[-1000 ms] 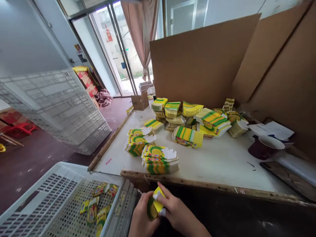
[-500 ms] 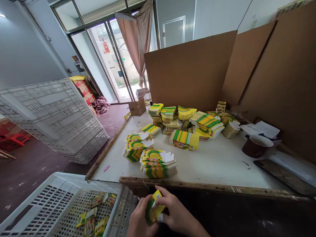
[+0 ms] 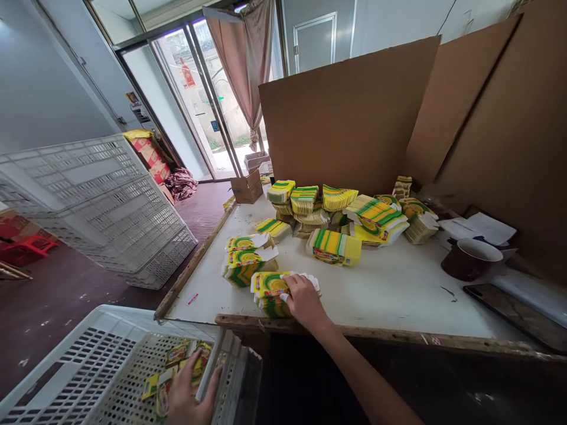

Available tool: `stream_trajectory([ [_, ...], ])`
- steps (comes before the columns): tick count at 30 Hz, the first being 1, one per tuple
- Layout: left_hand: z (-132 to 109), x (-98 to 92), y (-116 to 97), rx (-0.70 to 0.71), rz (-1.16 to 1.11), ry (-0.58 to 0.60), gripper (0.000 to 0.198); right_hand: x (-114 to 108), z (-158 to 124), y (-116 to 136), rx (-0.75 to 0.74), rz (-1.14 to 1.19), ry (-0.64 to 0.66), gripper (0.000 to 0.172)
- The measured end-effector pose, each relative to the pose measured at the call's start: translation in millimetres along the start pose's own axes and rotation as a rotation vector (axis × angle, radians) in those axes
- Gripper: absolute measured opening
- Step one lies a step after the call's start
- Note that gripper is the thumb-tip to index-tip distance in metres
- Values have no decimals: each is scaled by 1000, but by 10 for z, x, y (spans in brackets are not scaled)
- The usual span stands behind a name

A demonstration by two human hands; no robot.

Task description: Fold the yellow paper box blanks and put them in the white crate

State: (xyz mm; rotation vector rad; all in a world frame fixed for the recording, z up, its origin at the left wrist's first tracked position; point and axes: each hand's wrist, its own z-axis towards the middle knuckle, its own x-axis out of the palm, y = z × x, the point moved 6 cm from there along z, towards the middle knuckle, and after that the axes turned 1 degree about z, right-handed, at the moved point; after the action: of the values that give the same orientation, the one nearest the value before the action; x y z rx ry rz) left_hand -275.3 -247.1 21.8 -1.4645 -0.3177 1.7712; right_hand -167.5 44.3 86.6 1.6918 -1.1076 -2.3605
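My right hand [image 3: 306, 302] is on the nearest stack of flat yellow-and-green cartons [image 3: 267, 284], at the table's front edge. Its fingers lie over the top carton and the thumb, with a white wrap on it, presses the near side. Down at the left, my left hand [image 3: 188, 396] reaches over the rim of a white plastic crate [image 3: 106, 313], fingers spread. Below it lie several small filled cartons [image 3: 152, 385], partly hidden by that hand. I see nothing held in the left hand.
More carton stacks [image 3: 334, 247] stand across the white table [image 3: 398, 295]. On the right are a dark mug [image 3: 465, 268], a phone [image 3: 518, 313] and papers [image 3: 482, 227]. Cardboard panels [image 3: 345, 124] close off the back. Stacked white crates [image 3: 106, 206] stand on the floor at left.
Both hands were together on a yellow carton before the table edge. They have parted: the left went down into the crate, the right up to the nearest stack. The carton has left the hands.
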Motion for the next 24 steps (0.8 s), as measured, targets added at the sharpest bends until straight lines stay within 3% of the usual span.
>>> stream_trajectory([
  [3, -149, 321, -119, -41, -144, 178, 62, 46, -30, -15, -24, -2, -12, 38],
  [6, -263, 559, -422, -13, -273, 291, 57, 43, -52, -20, -36, 29, -33, 42],
  [9, -322, 669, -750, 52, -367, 358, 51, 3, -66, -6, -41, 44, -51, 46],
  [12, -358, 708, -949, 89, -413, 406, 45, -42, -81, 13, -6, -30, -26, 43],
  [17, -441, 773, -997, 93, -459, 477, 43, -90, -86, 30, 37, -122, 12, 29],
  [24, -565, 932, -955, -62, -626, 585, 52, -144, -159, -8, 55, 197, -97, 51],
])
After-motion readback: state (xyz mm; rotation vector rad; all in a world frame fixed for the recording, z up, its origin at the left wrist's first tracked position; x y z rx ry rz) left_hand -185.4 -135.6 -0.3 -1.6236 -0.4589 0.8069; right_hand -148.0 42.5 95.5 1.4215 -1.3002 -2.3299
